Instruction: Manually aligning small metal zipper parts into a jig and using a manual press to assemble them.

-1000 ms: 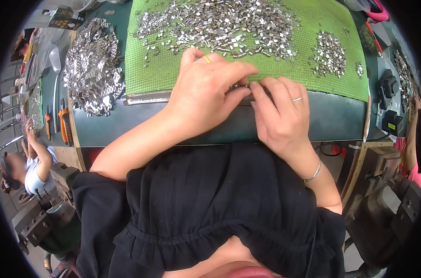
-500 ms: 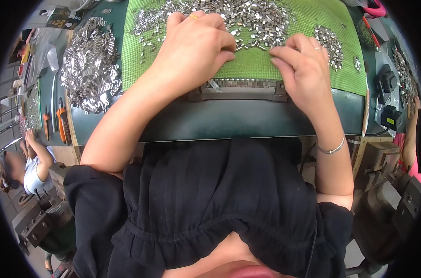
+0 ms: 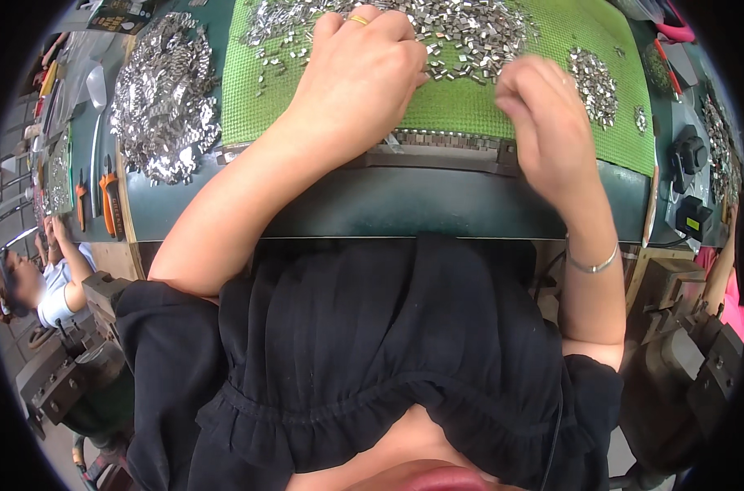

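Observation:
My left hand (image 3: 362,80) is over the green mesh mat (image 3: 458,109), its fingers curled and closed beside the loose metal pieces (image 3: 470,45). Its fingertips are mostly hidden behind the hand. My right hand (image 3: 548,123) is slightly blurred, with thumb and fingers drawn together at the right end of the same scatter. Whatever either hand may pinch is too small to make out. Below both hands, a dark metal bar-shaped fixture (image 3: 462,155) lies along the mat's near edge, holding a row of small links; my left forearm covers part of it.
A small pile of metal pieces (image 3: 593,86) lies on the mat's right. Left of the mat are a heap of shiny linked strips (image 3: 163,106) and orange-handled pliers (image 3: 110,204). Black devices (image 3: 689,151) stand at right. Other people (image 3: 61,282) work at both sides.
My left hand has shifted slightly up and right, its fingertips now tucked from sight. The right hand has moved a little right, away from the left. The whole view has shifted slightly.

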Tool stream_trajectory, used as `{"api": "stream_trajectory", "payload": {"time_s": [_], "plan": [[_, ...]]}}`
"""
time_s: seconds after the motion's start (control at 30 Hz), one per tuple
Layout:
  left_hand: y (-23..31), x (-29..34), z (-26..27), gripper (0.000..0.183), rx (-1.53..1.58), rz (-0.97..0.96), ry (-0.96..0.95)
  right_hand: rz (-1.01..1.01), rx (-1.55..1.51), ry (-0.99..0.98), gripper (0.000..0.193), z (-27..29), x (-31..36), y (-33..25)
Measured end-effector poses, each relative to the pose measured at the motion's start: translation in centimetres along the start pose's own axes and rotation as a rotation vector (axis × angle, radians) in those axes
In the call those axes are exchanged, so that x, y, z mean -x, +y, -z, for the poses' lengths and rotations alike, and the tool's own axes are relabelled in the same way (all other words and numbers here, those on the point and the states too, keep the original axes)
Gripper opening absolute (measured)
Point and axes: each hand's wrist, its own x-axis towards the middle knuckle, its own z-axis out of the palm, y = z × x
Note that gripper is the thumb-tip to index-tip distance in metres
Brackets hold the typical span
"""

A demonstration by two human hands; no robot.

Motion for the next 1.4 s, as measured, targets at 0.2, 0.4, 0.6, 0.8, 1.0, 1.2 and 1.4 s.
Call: {"api": "stream_trajectory", "payload": {"time_s": [0.2, 0.4, 0.6, 0.8, 1.0, 1.2, 1.4], "plan": [[-0.5, 0.7, 1.1, 0.006, 0.19, -0.071, -0.008, -0.206, -0.166, 0.067, 0.023, -0.5, 2.5, -2.6], [-0.1, 3.5, 2.2, 0.009, 0.473, -0.035, -0.158, -0.368, -0.373, 0.111, 0.034, -1.2, 4.3, -2.8], [0.4, 4.4, 1.3, 0.008, 0.369, -0.112, -0.024, -0.089, -0.001, 0.076, 0.025, 0.3, 2.5, -1.0], [0.6, 6.0, 1.0, 0.014, 0.299, -0.14, 0.111, -0.002, 0.15, -0.041, 0.011, -0.2, -0.5, 2.4], [0.9, 6.1, 1.9, 0.025, 0.392, 0.023, 0.025, 0.147, 0.151, -0.121, 0.006, -0.3, -1.9, 3.6], [2.4, 4.0, 1.6, 0.026, 0.349, -0.003, 0.009, 0.109, 0.122, -0.032, 0.004, -0.4, -1.5, 1.4], [4.7, 1.8, -0.1, 0.028, 0.309, -0.211, -0.02, -0.318, -0.257, -0.023, 0.004, 1.3, 2.4, -1.3]]}}
